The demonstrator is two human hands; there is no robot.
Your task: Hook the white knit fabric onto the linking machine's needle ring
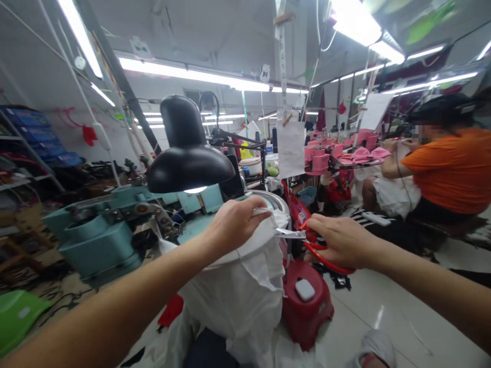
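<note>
- Left hand (236, 222): closed, pinching edge of white cloth (245, 291) between thumb and fingers.
- Right hand (337, 240): gripping scissors (289, 234) by red handles, fingers in or around loops. Blades look slightly parted.
- Key relation: blades directed from right hand toward left, long axis roughly crosswise, tips at cloth edge just beside left fingertips. Cannot tell if cloth sits between blades.
- Left hand nearer to cloth, in contact with it; right hand apart from pinched edge, reaching it only through blades.
- Cloth: mostly below left hand and the gap between hands, hanging in loose folds down toward lap. Pinched edge up top, running from left fingertips toward blades.
- Just beyond pinched edge: round metal rim (283, 203), partly behind cloth.
- Above and beyond left hand: black lamp (192, 171), lit, facing down.
- Left side: teal machine (102, 248), well apart from hands.
- Below scissors: red stool (307, 317) with small white case (305, 289) on top.
- Far right: co-worker (452, 176) in orange top, seated, well apart.
</note>
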